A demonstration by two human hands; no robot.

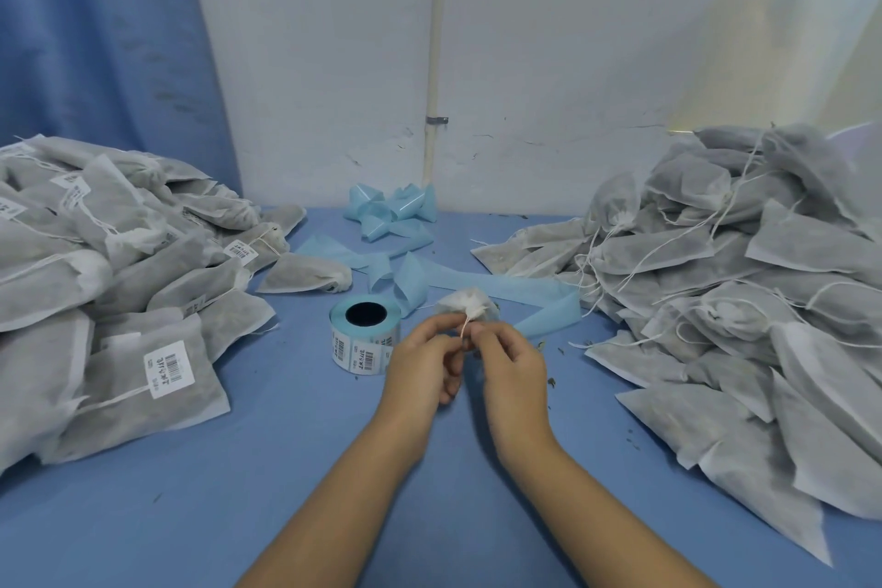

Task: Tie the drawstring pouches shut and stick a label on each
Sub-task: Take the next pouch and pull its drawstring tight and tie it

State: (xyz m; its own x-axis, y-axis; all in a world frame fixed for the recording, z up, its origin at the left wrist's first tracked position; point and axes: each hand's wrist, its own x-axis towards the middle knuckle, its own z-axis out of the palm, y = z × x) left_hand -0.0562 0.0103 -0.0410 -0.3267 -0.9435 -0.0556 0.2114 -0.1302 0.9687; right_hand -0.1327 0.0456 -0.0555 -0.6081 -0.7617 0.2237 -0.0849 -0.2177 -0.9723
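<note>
A grey-white drawstring pouch (465, 302) with a gathered neck lies on the blue table just beyond my fingers. My left hand (425, 360) and my right hand (513, 360) meet at its pale drawstring (464, 325), and each pinches the string between thumb and fingertips. A roll of barcode labels (365, 338) stands to the left of my left hand, close to it. Most of the pouch's body is hidden behind my fingers.
A heap of labelled pouches (95, 282) fills the left side of the blue table (200, 501). A heap of unlabelled pouches (744, 301) with loose strings fills the right side. Curled blue backing strips (396, 215) lie behind the roll, near the white wall.
</note>
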